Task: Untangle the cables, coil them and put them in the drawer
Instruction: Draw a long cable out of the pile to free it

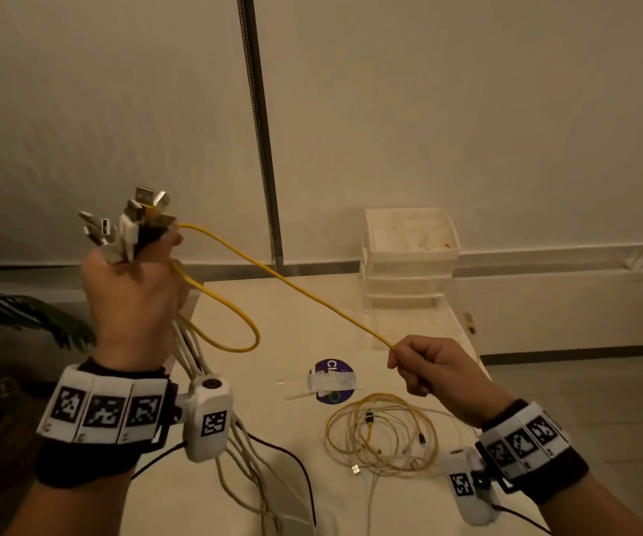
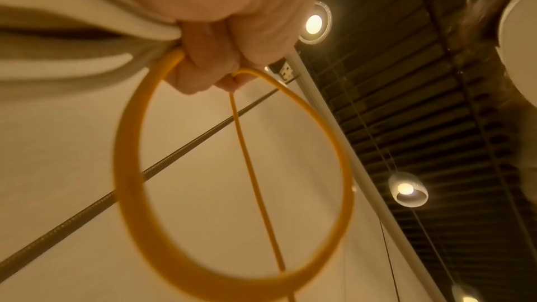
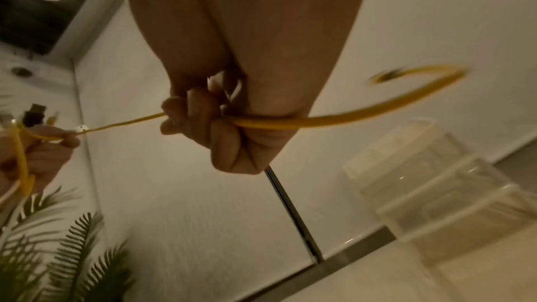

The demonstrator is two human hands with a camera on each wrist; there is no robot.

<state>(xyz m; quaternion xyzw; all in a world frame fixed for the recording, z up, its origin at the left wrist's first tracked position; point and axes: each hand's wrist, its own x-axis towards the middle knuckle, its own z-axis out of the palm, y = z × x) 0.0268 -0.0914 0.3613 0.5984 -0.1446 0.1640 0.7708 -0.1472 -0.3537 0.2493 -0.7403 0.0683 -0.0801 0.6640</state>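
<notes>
My left hand (image 1: 134, 276) is raised above the table's left edge, fist closed round a bundle of white cables (image 1: 196, 361) whose USB plugs (image 1: 134, 222) stick out on top. A yellow cable (image 1: 293, 288) loops below that fist (image 2: 232, 192) and runs taut down to my right hand (image 1: 428, 365), which grips it in a closed fist (image 3: 209, 128); its loose end (image 3: 406, 95) curls out behind. A coiled tangle of yellow and white cables (image 1: 382, 435) lies on the table under my right wrist. The white drawer unit (image 1: 409, 261) stands at the table's far right, its top drawer open.
A round purple sticker (image 1: 333, 381) is on the white table (image 1: 293, 323), with thin white strips across it. A black wire (image 1: 296, 466) trails along the near edge. A dark plant (image 1: 10, 319) stands left of the table. A metal pole (image 1: 262, 148) runs up the wall.
</notes>
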